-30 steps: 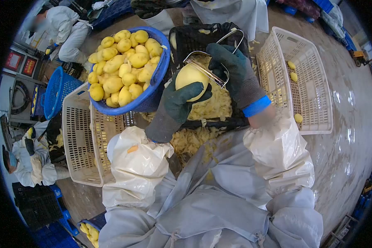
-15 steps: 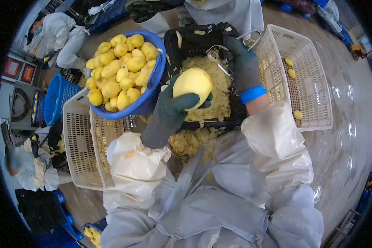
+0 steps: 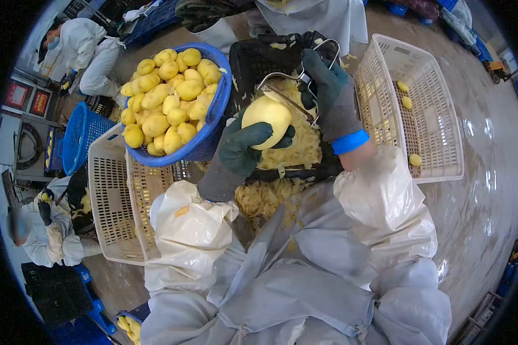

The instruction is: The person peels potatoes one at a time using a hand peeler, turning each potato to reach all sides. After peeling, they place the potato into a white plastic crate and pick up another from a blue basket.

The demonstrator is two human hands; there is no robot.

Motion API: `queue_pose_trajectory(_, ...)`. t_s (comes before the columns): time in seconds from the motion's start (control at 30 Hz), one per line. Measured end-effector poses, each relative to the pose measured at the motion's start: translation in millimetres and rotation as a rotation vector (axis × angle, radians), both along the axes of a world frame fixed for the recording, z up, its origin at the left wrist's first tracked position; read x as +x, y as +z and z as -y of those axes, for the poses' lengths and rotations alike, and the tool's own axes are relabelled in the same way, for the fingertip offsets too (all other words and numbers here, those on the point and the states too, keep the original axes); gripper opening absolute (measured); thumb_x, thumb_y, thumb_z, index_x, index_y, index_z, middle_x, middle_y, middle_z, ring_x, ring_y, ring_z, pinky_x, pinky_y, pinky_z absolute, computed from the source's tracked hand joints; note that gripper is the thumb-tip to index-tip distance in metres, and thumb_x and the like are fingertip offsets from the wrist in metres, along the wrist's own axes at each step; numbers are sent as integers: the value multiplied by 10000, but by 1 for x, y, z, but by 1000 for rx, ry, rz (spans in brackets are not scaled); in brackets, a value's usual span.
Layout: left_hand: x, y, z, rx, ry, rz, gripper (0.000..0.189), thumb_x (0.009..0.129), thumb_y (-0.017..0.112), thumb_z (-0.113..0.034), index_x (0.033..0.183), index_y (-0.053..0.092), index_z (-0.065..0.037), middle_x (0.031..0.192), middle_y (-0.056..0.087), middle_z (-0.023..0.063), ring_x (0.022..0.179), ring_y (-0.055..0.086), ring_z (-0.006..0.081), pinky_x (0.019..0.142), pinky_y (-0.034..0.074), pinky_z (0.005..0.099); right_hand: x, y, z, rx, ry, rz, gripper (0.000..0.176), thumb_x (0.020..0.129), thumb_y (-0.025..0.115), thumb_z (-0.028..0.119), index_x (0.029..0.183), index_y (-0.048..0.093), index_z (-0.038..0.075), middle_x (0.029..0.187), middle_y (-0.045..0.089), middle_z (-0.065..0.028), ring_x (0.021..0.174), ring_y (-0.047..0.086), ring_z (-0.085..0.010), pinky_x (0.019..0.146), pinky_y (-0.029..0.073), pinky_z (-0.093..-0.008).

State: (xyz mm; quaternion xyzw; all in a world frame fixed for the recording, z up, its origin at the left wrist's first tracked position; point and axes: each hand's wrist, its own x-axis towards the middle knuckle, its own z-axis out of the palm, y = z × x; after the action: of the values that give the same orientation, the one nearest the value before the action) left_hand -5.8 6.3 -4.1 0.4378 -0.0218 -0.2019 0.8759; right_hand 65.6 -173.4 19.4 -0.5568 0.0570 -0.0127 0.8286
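Wrapped in a dark green glove, my left hand (image 3: 245,145) grips a large peeled-looking potato (image 3: 266,121) from below and the side. My right hand (image 3: 327,86), gloved with a blue band at the wrist, is closed round the wire handle of a metal peeler (image 3: 282,76). The peeler's blade end lies against the upper part of the potato, or just over it. Beneath both hands stands a black crate (image 3: 244,63) full of pale peelings (image 3: 296,146).
At left, a blue basket (image 3: 227,75) heaped with yellow potatoes (image 3: 167,103) rests by a white crate (image 3: 112,195). Another white crate (image 3: 431,126) on the right holds a few small potatoes. More peelings (image 3: 265,198) lie near my apron. Two other people work at far left.
My right hand has swung the peeler left and down onto the potato's upper part. The potato has tilted slightly in my left hand.
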Motion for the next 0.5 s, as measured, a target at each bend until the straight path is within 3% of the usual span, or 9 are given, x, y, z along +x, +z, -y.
queue_pose_trajectory(0.13, -6, 7, 7, -33, -27, 30, 521, 819, 663, -236, 1237, 523, 41, 1077, 642, 171, 951, 665, 285, 845, 558, 409, 9, -2, 11, -97, -47, -16, 245, 844, 704, 343, 780, 611, 125, 617, 529, 32, 456, 445, -62, 415, 308, -210)
queue_pose_trajectory(0.2, -5, 14, 6, -64, -54, 47, 518, 826, 658, -249, 1235, 526, 41, 1078, 643, 171, 953, 665, 287, 840, 562, 407, 20, 3, 17, 138, -266, -40, 240, 855, 693, 302, 847, 677, 62, 719, 605, 15, 598, 519, -67, 525, 398, -235)
queue_pose_trajectory(0.3, -3, 11, 5, -88, 21, 52, 544, 845, 648, -297, 1241, 517, 52, 1085, 639, 179, 967, 662, 298, 827, 572, 410, -2, 15, 3, 133, -89, 35, 227, 858, 690, 277, 891, 696, 53, 782, 628, 8, 670, 533, -66, 568, 411, -235)
queue_pose_trajectory(0.33, -3, 9, 6, -108, 52, 24, 564, 847, 648, -321, 1242, 513, 58, 1089, 638, 181, 973, 661, 302, 823, 575, 418, -18, 23, -9, -22, -71, 107, 233, 847, 691, 346, 822, 633, 122, 635, 521, 53, 473, 421, -37, 422, 296, -192)
queue_pose_trajectory(0.43, -5, 9, 5, -118, 31, -20, 621, 854, 641, -367, 1260, 485, 76, 1118, 625, 199, 989, 655, 326, 814, 581, 435, 5, -10, -2, -15, -122, 67, 222, 855, 685, 338, 857, 641, 120, 638, 522, 62, 470, 416, -37, 423, 291, -188)
queue_pose_trajectory(0.5, -6, 12, 2, -264, -30, -119, 633, 866, 616, -370, 1286, 453, 75, 1139, 604, 234, 970, 654, 354, 790, 583, 434, 18, -9, 7, -99, -216, 131, 221, 874, 661, 345, 886, 648, 124, 640, 528, 63, 468, 414, -35, 416, 288, -182)
